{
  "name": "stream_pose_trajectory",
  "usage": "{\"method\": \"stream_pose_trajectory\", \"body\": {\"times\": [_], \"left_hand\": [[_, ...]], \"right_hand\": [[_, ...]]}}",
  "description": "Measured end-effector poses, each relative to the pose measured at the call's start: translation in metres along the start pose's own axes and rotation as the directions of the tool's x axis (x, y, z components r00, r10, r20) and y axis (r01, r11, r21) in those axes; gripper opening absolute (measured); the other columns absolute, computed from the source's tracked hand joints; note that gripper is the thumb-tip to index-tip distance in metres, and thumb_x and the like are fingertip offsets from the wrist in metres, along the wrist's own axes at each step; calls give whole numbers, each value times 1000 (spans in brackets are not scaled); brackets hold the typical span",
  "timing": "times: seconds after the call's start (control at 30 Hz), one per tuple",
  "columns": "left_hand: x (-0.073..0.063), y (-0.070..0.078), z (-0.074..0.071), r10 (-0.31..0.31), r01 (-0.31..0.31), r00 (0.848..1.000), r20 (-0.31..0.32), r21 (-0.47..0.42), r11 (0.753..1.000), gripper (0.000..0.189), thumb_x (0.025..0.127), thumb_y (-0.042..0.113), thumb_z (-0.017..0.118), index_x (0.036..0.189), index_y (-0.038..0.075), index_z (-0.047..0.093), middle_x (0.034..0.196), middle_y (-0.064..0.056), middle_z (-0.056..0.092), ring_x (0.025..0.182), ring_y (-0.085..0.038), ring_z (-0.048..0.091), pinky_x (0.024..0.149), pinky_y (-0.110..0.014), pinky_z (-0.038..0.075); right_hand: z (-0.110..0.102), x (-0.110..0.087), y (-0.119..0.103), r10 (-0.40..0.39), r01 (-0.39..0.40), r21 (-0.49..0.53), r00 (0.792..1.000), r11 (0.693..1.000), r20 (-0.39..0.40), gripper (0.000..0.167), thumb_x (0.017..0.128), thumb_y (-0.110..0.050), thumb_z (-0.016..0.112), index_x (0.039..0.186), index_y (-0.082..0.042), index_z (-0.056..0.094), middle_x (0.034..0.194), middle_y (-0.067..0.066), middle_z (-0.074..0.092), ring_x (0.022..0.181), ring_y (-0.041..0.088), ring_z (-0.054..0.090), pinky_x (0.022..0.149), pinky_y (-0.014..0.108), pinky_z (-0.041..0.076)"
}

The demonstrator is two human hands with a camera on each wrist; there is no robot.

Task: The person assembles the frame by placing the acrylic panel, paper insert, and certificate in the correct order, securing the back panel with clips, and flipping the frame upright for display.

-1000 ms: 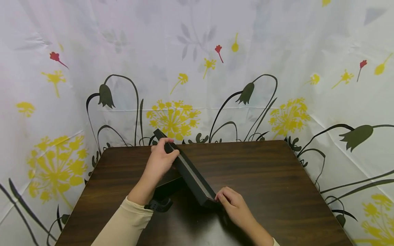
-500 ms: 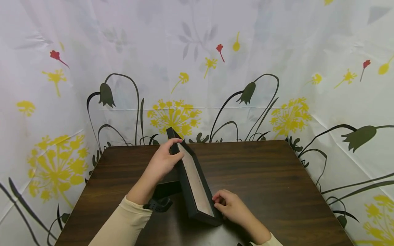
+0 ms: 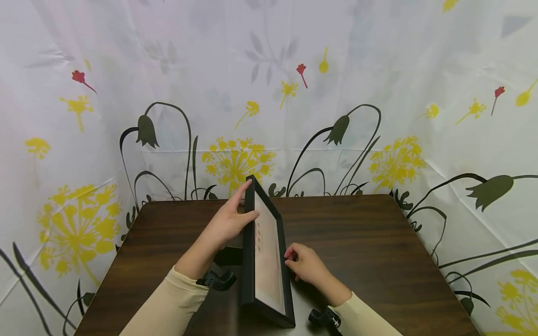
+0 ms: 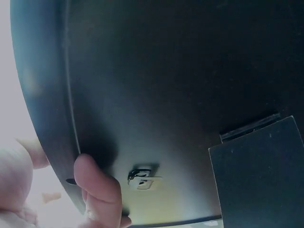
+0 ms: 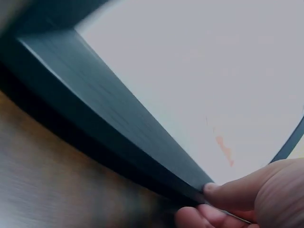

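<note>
A black picture frame (image 3: pixel 249 261) stands tilted on its long side in the head view, its pale front facing right. My left hand (image 3: pixel 231 217) grips the upper left edge, thumb toward the front and fingers along the rim. In the left wrist view the dark back panel (image 4: pixel 156 85) shows, with a small metal hanger (image 4: pixel 142 180) and a fold-out stand leg (image 4: pixel 261 175). My right hand (image 3: pixel 307 263) pinches the right edge; in the right wrist view, the thumb (image 5: pixel 228 192) lies at the frame's inner border and fingers curl below.
A dark wood-grain table (image 3: pixel 357 233) lies under the frame. Behind and beside it hangs a white curtain (image 3: pixel 269 70) printed with flowers. Each wrist wears a black camera strap (image 3: pixel 218 280).
The frame has turned from nearly edge-on to showing its front, its top swinging right. My left hand moved right with it; my right hand slid up along the right edge.
</note>
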State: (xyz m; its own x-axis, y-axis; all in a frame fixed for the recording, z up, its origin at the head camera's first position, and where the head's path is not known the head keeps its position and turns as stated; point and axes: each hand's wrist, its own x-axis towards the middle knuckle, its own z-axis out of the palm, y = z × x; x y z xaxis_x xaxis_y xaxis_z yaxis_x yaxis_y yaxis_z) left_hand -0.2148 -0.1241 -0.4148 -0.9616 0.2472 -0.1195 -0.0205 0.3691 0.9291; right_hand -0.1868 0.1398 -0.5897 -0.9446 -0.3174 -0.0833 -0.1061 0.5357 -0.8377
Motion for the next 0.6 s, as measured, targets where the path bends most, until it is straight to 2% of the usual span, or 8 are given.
{"method": "stream_pose_trajectory", "body": {"times": [0.07, 0.1, 0.37, 0.47, 0.6], "left_hand": [[1, 1, 0, -7, 7, 1000, -14, -16, 1000, 91, 106, 22, 71, 175, 39, 15, 163, -25, 44, 116, -37, 73, 89, -43, 59], [2, 1, 0, -10, 10, 1000, -12, -35, 999, 94, 105, 21, 71, 176, 38, 11, 161, -25, 46, 110, -36, 75, 89, -44, 61], [4, 3, 5, -37, 38, 999, 12, -82, 996, 97, 104, 22, 73, 175, 17, 8, 165, -26, 45, 113, -35, 76, 91, -46, 64], [4, 2, 7, -44, 47, 999, 33, -114, 992, 89, 105, 19, 72, 172, 9, 14, 163, -26, 47, 113, -34, 75, 88, -45, 65], [3, 0, 7, -38, 45, 998, 59, -129, 991, 81, 106, 18, 72, 169, 7, 21, 158, -24, 54, 109, -32, 75, 86, -42, 64]], "right_hand": [[-3, 14, 1, 15, -15, 17, 1000, 1000, -22, 8, 101, -5, 75, 105, -8, 68, 88, 4, 65, 48, 14, 60, 48, 30, 55], [-4, 21, 2, 19, -18, 24, 999, 1000, -36, 7, 102, -5, 74, 105, -8, 68, 87, 4, 65, 48, 15, 60, 48, 31, 55], [-20, 76, 13, 18, -19, -6, 991, 1000, -131, 11, 102, -7, 74, 110, -7, 66, 92, 8, 65, 52, 16, 60, 51, 31, 57], [-26, 91, 18, -21, 8, -82, 986, 997, -163, 18, 100, -10, 77, 114, -7, 65, 102, 10, 64, 70, 17, 63, 66, 33, 58], [-38, 105, 24, -136, 111, -165, 980, 980, -146, 25, 98, -7, 78, 121, -6, 68, 119, 14, 67, 108, 28, 67, 97, 47, 56]]}}
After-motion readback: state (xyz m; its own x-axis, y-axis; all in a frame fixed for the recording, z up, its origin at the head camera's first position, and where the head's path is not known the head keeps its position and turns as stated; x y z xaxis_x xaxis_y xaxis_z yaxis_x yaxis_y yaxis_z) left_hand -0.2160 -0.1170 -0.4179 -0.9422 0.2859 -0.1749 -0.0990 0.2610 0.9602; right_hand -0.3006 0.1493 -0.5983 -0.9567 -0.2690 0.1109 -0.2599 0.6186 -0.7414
